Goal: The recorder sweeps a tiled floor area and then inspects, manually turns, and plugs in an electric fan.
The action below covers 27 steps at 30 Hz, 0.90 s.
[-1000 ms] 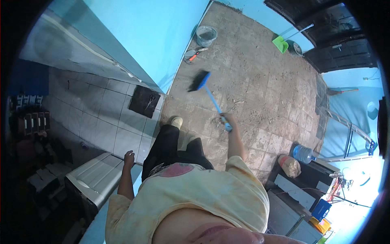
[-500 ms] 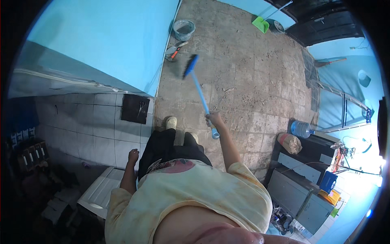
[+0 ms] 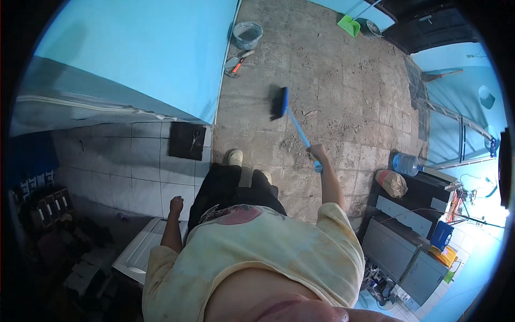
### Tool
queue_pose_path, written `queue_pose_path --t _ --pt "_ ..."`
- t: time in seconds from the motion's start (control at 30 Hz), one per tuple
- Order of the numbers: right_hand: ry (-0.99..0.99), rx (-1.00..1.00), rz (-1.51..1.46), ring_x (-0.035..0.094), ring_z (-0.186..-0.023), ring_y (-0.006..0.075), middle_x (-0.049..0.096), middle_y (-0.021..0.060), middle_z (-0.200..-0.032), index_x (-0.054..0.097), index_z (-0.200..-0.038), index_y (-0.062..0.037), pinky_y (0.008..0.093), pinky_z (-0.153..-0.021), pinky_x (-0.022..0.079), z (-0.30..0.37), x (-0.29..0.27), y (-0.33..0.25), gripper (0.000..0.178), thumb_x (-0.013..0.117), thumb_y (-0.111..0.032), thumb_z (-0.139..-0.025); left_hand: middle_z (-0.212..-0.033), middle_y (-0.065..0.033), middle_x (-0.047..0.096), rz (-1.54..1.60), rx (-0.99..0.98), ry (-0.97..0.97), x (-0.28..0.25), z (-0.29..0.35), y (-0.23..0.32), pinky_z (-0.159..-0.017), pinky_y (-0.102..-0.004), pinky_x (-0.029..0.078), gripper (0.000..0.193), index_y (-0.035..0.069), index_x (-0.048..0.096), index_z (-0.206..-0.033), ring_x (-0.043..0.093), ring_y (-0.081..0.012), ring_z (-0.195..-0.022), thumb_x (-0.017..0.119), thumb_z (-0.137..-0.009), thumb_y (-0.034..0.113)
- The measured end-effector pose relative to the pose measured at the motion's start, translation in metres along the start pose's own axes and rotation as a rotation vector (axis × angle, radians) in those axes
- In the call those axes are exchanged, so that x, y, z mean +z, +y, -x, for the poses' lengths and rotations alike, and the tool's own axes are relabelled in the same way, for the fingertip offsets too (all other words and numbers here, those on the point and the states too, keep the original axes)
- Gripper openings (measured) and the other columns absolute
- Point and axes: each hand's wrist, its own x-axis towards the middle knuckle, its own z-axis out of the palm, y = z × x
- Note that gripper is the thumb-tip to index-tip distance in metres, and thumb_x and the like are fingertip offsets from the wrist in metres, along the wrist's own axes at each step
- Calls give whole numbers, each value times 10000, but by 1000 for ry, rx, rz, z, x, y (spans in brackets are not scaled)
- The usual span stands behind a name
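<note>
Dust and grit are lying across a worn tiled floor (image 3: 343, 96) as a person in a stained yellow shirt is gripping a blue broom (image 3: 292, 119) in the right hand (image 3: 316, 153). Fingers of that hand are wrapping tightly around the upper end of the thin blue handle, which is slanting away from the body toward the middle of the floor. The broom's head, a dark blue bar with dark bristles, is resting on the tiles beside a small heap of swept dirt (image 3: 292, 144), well apart from the floor's far edge. The left hand (image 3: 176, 204) is hanging loosely curled at the person's side, holding nothing, above the near edge of a white-tiled floor patch (image 3: 134, 172) and close to a white panel (image 3: 140, 252). Light shoes (image 3: 235, 157) are standing where the two floors meet. A grey bucket (image 3: 248, 34) and a trowel (image 3: 236, 64) are sitting along the floor's left edge at the foot of a turquoise wall (image 3: 145, 48); a green dustpan (image 3: 348, 24) is lying at the far edge, and a clear water bottle (image 3: 406, 164) is resting near the right edge.
</note>
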Motion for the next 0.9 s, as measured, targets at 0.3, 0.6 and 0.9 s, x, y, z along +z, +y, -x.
queue_pose_path --t 0.3,0.6,0.9 --pt "40 -213 -91 502 -402 165 502 91 -505 536 -681 27 299 -391 422 66 54 -37 179 574 -142 -639 -798 -177 548 -287 300 24 26 -30 -17 -700 -388 410 187 -1 549 -742 517 -314 -778 460 -719 161" --pt "-454 -138 -478 445 -379 125 485 42 -542 542 -880 24 261 -345 375 78 132 -33 241 567 -90 -669 -980 -170 529 293 3 -23 11 -39 32 -810 -318 374 329 4 536 -962 488 -275 -943 490 -685 175" --pt "189 -81 84 584 -606 279 568 204 -659 565 -711 57 358 -530 460 19 46 31 183 561 -95 -609 -930 -166 547 177 86 33 0 -51 -1 -789 -318 379 274 3 552 -910 502 -274 -907 487 -700 165"
